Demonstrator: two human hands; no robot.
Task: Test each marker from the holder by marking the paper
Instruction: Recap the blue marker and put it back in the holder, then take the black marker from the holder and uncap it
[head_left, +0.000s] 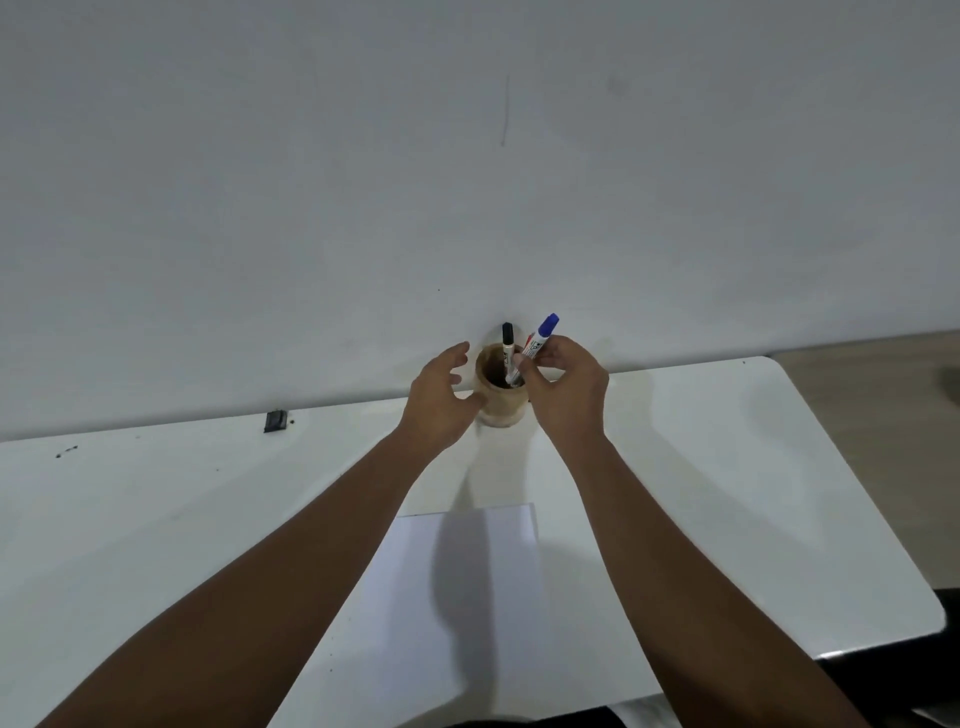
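Note:
A round wooden holder (496, 410) stands at the far edge of the white table, against the wall. A black-capped marker (508, 345) stands upright inside it. My right hand (566, 389) grips a blue-capped marker (542, 336) by its white barrel, its lower end at the holder's mouth, cap tilted up and right. My left hand (441, 397) rests against the holder's left side with fingers spread. A white sheet of paper (457, 597) lies on the table nearer to me, between my forearms.
The white table (727, 493) has a rounded right corner and ends at the right. A small dark object (275, 420) lies at the wall to the left. A few dark specks (66, 452) lie at the far left.

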